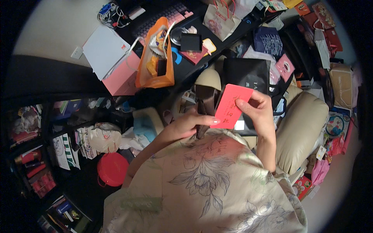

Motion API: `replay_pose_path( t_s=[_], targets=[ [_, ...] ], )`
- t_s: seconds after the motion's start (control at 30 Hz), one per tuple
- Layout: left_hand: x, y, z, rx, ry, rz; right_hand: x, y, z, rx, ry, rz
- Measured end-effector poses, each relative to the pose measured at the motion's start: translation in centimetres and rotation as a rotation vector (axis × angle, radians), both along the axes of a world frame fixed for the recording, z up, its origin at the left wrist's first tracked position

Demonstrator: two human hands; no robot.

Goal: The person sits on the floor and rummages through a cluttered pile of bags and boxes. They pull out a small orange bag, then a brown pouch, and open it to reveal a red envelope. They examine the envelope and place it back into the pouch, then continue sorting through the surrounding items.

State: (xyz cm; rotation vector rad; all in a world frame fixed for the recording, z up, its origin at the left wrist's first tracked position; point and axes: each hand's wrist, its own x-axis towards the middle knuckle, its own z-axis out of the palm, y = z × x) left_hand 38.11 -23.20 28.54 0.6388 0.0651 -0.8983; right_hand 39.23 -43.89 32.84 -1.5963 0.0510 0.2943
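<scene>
My right hand pinches a red paper envelope by its upper right edge, thumb on its face. Gold writing runs across that face. At the envelope's lower left corner rests the thumb of my left hand. The other fingers of that hand are mostly hidden behind a dark brown, shiny fabric piece, which hangs beside the envelope. Both hands are just above the floral cloth over my front. Behind the envelope stands a black bag with pale lettering.
On the dark desk are an orange tote, a pink-and-black keyboard, a black box and a paper gift bag. A beige padded armrest lies right. Shelves at left hold books and a round red case.
</scene>
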Motion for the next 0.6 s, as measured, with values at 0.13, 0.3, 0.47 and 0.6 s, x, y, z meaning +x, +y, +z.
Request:
replay_pose_path(
  t_s=[0.13, 0.3, 0.47, 0.6],
  targets=[
    [0.4, 0.0, -0.8, -0.03, -0.037, 0.117, 0.4, -0.7, 0.0, 0.041, -0.021, -0.198],
    [0.7, 1.1, 0.1, -0.094, -0.138, 0.246, 1.0, -1.5, -0.6, -0.068, -0.055, -0.245],
    [0.7, 1.4, 0.2, 0.065, -0.267, 0.176, 1.4, -0.3, -1.2, -0.245, -0.186, -0.252],
    [0.4, 1.6, -0.3, 0.212, -0.234, 0.11, 1.6, 0.4, -0.6, -0.315, -0.223, -0.144]
  ],
)
